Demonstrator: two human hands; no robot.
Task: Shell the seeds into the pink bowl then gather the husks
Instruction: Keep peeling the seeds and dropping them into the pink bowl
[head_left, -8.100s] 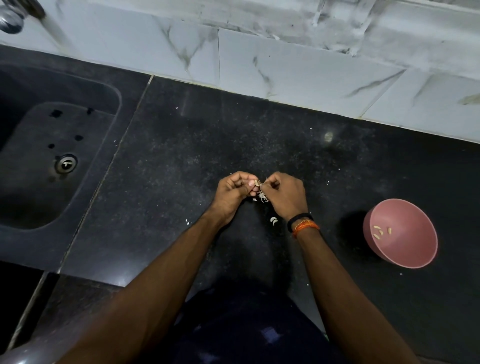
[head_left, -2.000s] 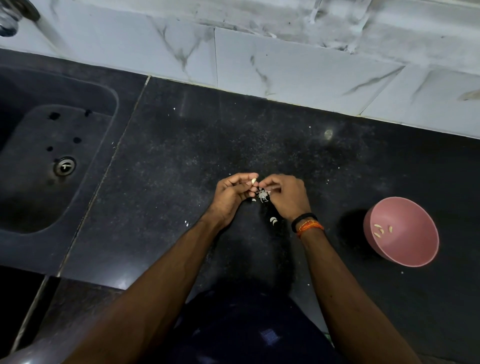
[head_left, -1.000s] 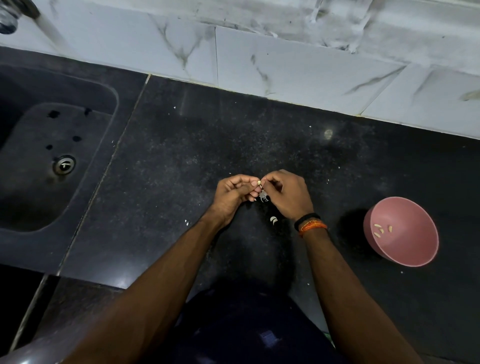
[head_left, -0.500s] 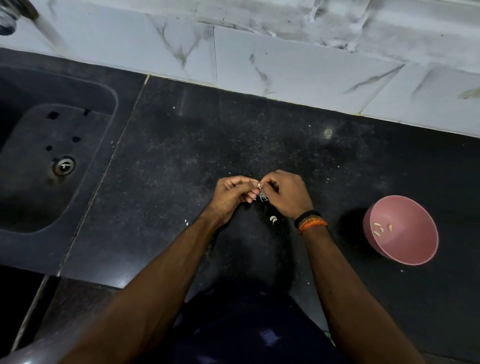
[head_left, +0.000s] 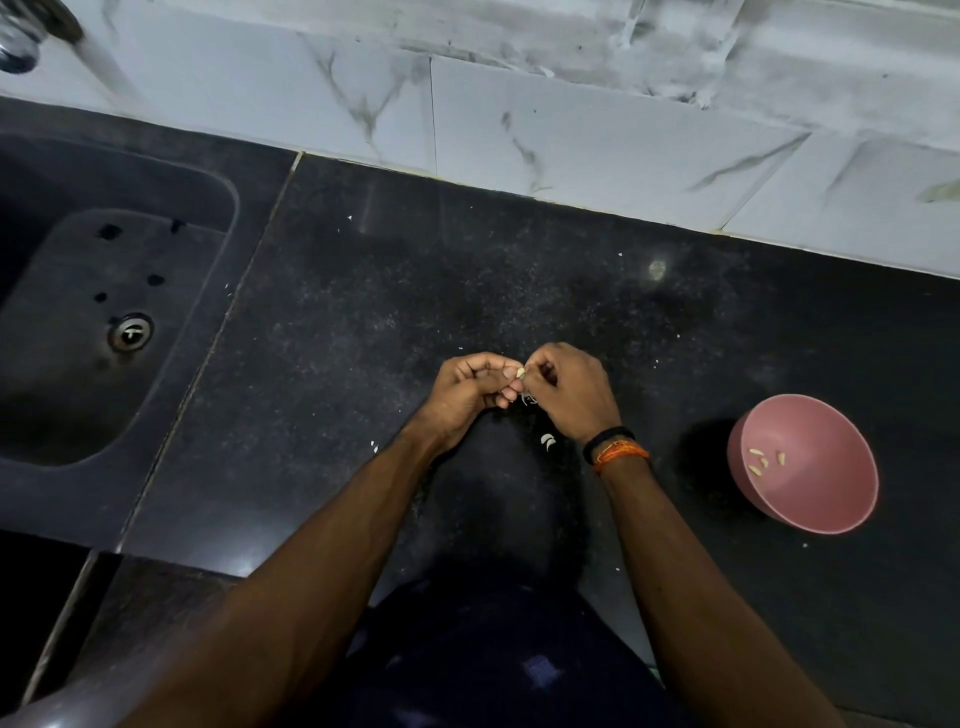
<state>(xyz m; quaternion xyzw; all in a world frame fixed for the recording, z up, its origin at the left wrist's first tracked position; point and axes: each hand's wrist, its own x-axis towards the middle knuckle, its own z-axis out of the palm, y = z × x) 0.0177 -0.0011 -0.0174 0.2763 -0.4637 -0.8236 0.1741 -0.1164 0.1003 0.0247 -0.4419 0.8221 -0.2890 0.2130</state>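
Pinching one pale seed (head_left: 520, 372) between the fingertips of our left hand (head_left: 470, 393) and right hand (head_left: 569, 392), both grips curled tight on it above the table (head_left: 363, 322), we judge it light, slippery, brittle; the pink bowl (head_left: 810, 499) sits well right.

There is only the one view, from a wide-angle camera worn on the person's head, looking forward and steeply down onto the black countertop (head_left: 363, 332) from close above, so both forearms run up from the bottom edge toward the middle. It faces the marble-tiled wall (head_left: 571, 130), which crosses the top on a slant. The wide lens takes in the sink (head_left: 93, 332) at the left edge and the pink bowl (head_left: 810, 499) at the right.
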